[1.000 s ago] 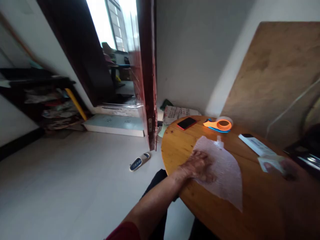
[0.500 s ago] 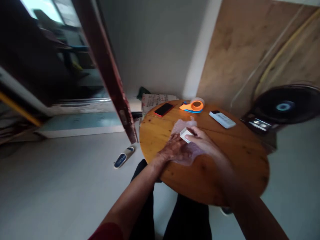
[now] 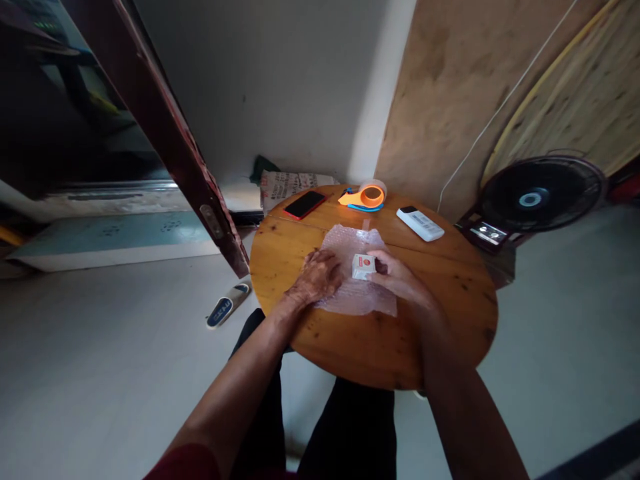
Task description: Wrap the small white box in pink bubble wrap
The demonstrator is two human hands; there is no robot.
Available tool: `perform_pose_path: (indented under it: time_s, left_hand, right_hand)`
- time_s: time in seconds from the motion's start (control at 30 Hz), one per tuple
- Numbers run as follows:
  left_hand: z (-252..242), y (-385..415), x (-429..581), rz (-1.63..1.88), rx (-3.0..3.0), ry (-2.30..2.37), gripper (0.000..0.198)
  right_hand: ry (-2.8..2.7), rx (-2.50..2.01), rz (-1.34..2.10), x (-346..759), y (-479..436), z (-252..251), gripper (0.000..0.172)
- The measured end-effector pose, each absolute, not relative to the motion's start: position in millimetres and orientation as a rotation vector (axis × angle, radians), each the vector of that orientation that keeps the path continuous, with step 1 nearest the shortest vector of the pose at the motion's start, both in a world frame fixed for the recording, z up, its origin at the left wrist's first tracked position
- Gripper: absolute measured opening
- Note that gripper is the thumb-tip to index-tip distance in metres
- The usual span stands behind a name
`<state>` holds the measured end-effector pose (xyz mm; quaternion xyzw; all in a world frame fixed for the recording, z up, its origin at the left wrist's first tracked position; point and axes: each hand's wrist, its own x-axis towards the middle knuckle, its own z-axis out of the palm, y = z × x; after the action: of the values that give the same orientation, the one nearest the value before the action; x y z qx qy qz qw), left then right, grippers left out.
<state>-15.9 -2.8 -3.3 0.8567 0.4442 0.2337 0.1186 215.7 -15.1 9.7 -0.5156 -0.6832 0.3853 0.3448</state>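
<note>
A sheet of bubble wrap (image 3: 357, 300) lies spread on the round wooden table (image 3: 345, 347). My left hand (image 3: 320, 273) rests flat on its left side, fingers stretched out and holding nothing. On the right, my right hand (image 3: 397, 275) grips a small white box (image 3: 363, 267) with a red mark on its top, over the middle of the wrap. At the wrap's far edge a short strip of clear tape (image 3: 366, 225) shows.
Along the table's far side are a red-edged phone (image 3: 305, 205), an orange tape dispenser (image 3: 367, 196) and a white device with a dark end (image 3: 420, 223). A black fan (image 3: 530, 200) stands to the right, a slipper (image 3: 227, 307) on the floor at left.
My right hand has brought the white box from above my left hand down to the right, over the wrap. My left hand has shifted to the wrap's left side. The view has swung.
</note>
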Motion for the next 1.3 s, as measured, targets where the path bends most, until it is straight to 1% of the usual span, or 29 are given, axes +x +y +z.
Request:
perform_pose_path:
  time_s: [0.07,0.2,0.33,0.57,0.77,0.93,1.03,1.2,1.3]
  left_hand:
    - [-4.6,-1.8,-16.1,0.68,2.516,1.298,0.035]
    - [-5.4,-1.0,-16.3,0.669,2.518,1.309,0.037]
    - [-6.4,0.0,-16.7,0.671,2.524,1.288,0.037]
    - [-8.3,0.9,-16.9,0.685,2.516,1.292,0.036]
    - [-7.9,0.3,-17.0,0.685,2.521,1.284,0.036]
    - [-5.3,-1.0,-17.0,0.682,2.542,1.285,0.033]
    - [-3.7,-2.1,-17.2,0.685,2.53,1.287,0.032]
    - [-2.6,-1.2,-16.4,0.815,2.452,1.271,0.029]
    - [-2.0,2.7,-15.8,0.95,2.38,1.226,0.029]
  right_hand:
    - [-1.811,-1.36,0.953,217.1,-14.4,9.6,0.044]
    - [-1.841,-1.387,0.848,214.6,-13.6,7.5,0.042]
    - [-1.864,-1.377,0.816,211.7,-12.8,5.4,0.041]
    - [-1.863,-1.364,0.783,209.5,-11.2,2.4,0.045]
    - [-1.892,-1.356,0.79,211.0,-10.6,2.9,0.042]
    - [-1.912,-1.382,0.775,211.4,-11.0,2.9,0.042]
    - [-1.918,-1.373,0.773,211.8,-12.1,2.5,0.047]
    - [-1.885,-1.326,0.863,213.3,-14.2,2.7,0.064]
    - [-1.844,-1.308,0.959,213.7,-15.4,6.8,0.065]
